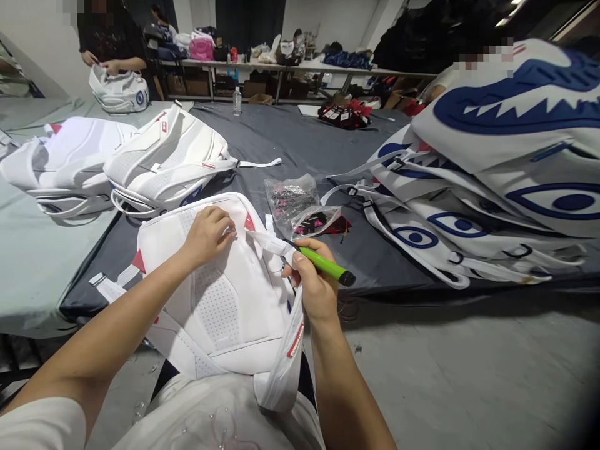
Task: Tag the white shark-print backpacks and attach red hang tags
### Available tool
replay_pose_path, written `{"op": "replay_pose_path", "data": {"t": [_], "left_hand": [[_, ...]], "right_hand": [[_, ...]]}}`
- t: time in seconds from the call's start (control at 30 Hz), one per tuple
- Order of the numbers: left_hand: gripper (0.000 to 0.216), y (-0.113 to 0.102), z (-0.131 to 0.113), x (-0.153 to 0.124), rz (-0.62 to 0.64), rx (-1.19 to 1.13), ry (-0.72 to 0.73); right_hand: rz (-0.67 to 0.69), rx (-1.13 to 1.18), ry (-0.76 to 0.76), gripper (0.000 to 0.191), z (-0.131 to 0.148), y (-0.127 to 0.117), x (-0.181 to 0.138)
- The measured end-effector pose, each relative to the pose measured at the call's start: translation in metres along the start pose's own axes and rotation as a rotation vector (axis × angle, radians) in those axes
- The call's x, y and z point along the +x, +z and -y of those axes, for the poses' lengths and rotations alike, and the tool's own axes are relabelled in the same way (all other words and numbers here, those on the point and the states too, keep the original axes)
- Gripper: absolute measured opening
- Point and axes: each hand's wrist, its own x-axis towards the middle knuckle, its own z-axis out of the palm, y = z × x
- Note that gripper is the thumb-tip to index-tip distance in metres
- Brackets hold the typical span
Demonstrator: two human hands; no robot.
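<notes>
A white backpack [253, 300] leans against my lap and the table edge, its padded, perforated back panel facing me. My left hand [209, 234] rests over the upper part of that panel with its fingers curled together; whatever they pinch, if anything, is too small to see. In my right hand [316, 281] is a green pen-like tool [323, 262] with black ends, its far tip hidden behind the strap. The thumb and fingers of the same hand also grip a white webbing strap [272, 242] near a red triangular tab [249, 222] on the backpack's top right.
Two white backpacks [162, 159] lie at the left. A pile of white backpacks with blue eye prints [469, 206] hangs over the table's right edge. Clear plastic bags [300, 203], a bottle [237, 101] and dark red items [344, 115] sit on the table. Another person handles a backpack [119, 90].
</notes>
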Motion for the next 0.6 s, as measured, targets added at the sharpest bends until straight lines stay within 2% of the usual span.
{"op": "replay_pose_path", "data": {"t": [0.17,0.27,0.33,0.4,0.43,0.5,0.57,0.6], "left_hand": [[0.014,0.001,0.0,-0.001,0.0,0.006,0.016],[0.014,0.002,0.002,0.0,0.015,0.007,0.024],[0.016,0.0,0.003,0.001,0.058,0.017,0.05],[0.021,-0.005,0.003,0.005,0.132,0.059,0.072],[0.024,-0.008,0.003,0.007,0.175,0.092,0.075],[0.03,-0.014,0.002,0.014,0.255,0.166,0.075],[0.034,-0.019,0.001,0.024,0.322,0.213,0.093],[0.035,-0.019,0.001,0.029,0.359,0.221,0.108]], "right_hand": [[0.047,0.109,0.033,0.023,-0.003,0.004,-0.001],[0.025,0.059,0.043,0.027,-0.016,-0.003,0.01],[-0.107,-0.116,0.029,0.031,-0.029,-0.016,0.024],[-0.285,-0.43,-0.022,0.036,-0.04,-0.029,0.035],[-0.353,-0.598,-0.075,0.038,-0.043,-0.033,0.036],[-0.402,-0.858,-0.258,0.038,-0.044,-0.031,0.028],[-0.361,-0.946,-0.525,0.037,-0.04,-0.015,0.004],[-0.297,-0.932,-0.66,0.037,-0.038,-0.003,-0.011]]}}
